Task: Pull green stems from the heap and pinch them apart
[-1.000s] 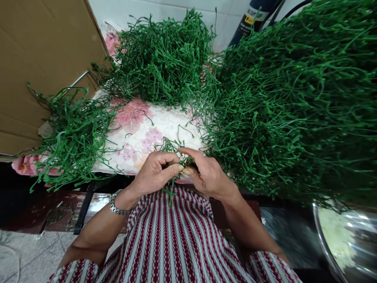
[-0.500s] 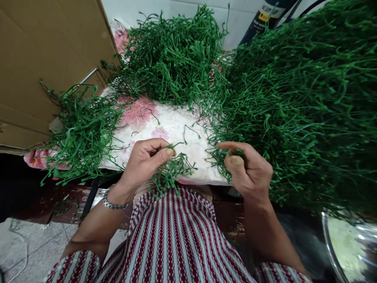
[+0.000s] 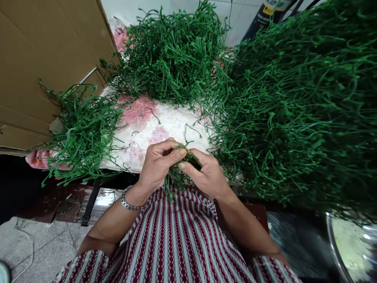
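Observation:
My left hand (image 3: 160, 161), with a beaded bracelet on its wrist, is closed on a small bunch of thin green stems (image 3: 168, 188), which look like artificial plant stems. Some of them dangle below the fingers over the striped apron-like clothing. Right against its fingertips, my right hand (image 3: 204, 173) is closed in a pinch on green stems too; the fingers partly hide how many. Both hands meet above the front edge of a white floral cloth (image 3: 173, 118). A single loose stem (image 3: 193, 129) lies on the cloth just beyond them.
A huge heap of green stems (image 3: 288, 118) fills the right side. Another pile (image 3: 179, 55) lies at the back, and a smaller one (image 3: 85, 133) at the left. A cardboard box (image 3: 53, 59) stands at left, a dark tube (image 3: 262, 19) behind, a metal bowl (image 3: 334, 243) lower right.
My right hand has moved left from the edge of the big heap to meet my left hand. My left hand has shifted slightly right, still holding its bunch.

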Motion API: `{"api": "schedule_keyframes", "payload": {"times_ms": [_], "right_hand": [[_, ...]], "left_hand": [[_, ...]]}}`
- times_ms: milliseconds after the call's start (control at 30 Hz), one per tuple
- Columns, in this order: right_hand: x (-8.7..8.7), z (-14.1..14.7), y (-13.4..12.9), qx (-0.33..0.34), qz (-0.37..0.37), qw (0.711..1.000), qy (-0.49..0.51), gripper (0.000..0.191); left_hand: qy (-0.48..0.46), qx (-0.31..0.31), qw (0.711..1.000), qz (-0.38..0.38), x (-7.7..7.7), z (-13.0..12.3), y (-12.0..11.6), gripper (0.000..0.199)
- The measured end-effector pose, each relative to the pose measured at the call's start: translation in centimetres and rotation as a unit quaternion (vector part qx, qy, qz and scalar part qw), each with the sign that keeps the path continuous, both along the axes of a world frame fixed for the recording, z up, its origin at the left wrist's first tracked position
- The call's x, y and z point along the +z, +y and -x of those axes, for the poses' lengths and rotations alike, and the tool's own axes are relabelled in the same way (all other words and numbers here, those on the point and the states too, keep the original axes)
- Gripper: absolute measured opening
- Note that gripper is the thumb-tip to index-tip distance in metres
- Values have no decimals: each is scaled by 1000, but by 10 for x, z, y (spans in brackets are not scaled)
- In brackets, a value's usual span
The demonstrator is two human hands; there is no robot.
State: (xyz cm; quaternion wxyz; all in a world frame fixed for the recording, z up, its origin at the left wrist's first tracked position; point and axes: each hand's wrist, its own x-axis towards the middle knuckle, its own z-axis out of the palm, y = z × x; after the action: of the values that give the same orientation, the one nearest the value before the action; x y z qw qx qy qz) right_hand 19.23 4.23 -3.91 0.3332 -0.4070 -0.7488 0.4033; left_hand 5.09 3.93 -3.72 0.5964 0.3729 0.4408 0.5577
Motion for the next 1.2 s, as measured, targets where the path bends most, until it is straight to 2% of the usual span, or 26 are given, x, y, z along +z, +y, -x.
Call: {"api": "schedule_keyframes", "payload": {"times_ms": [133, 267, 400, 533, 633, 700, 733, 767, 800, 867, 933, 967, 1000, 1067, 1133, 1200], "right_hand": [[-4, 1, -5, -8, -83, 996, -14, 12], [-7, 7, -11, -39, -170, 984, -36, 12], [-9, 14, -20, -56, -233, 970, -42, 14], [-8, 15, -28, -20, -268, 963, 16, 11], [7, -3, -27, -18, -278, 960, 29, 7], [22, -28, -25, -41, -287, 957, -8, 8], [30, -44, -24, -84, -308, 947, -36, 10], [38, -61, -22, -153, -341, 925, -70, 11], [43, -78, -19, -235, -375, 889, -115, 13], [48, -110, -11, -396, -434, 779, -218, 12], [41, -132, 2, -427, -416, 727, -341, 15], [35, -137, 9, -399, -380, 732, -402, 23], [28, -140, 16, -349, -338, 754, -443, 32], [16, -140, 25, -304, -286, 773, -479, 39], [14, -138, 27, -297, -263, 782, -481, 40], [22, -138, 22, -305, -266, 787, -466, 40]], "left_hand": [[-71, 15, 994, 78, 2, -5, 2, 23], [-105, 39, 989, 102, 2, -12, 0, 25], [-96, 61, 991, 75, -1, -9, 5, 24], [-72, 143, 987, -28, 0, 1, 16, 24], [-29, 68, 997, -19, 2, 2, 16, 21], [-14, 50, 999, 16, 3, 3, 14, 21], [-10, 63, 998, 28, 3, 5, 13, 19], [-10, 89, 996, 25, 3, 7, 13, 17], [-19, 93, 995, 16, 2, 9, 13, 14], [-36, 79, 996, 4, -1, 13, 13, 12], [-48, 52, 998, 3, -4, 15, 12, 11], [-51, 40, 998, 8, -6, 15, 11, 11], [-53, 31, 998, 12, -7, 14, 9, 10], [-56, 18, 998, 17, -8, 12, 7, 9], [-59, 20, 998, 16, -6, 9, 5, 9], [-64, 27, 997, 17, -3, 6, 5, 10]]}}
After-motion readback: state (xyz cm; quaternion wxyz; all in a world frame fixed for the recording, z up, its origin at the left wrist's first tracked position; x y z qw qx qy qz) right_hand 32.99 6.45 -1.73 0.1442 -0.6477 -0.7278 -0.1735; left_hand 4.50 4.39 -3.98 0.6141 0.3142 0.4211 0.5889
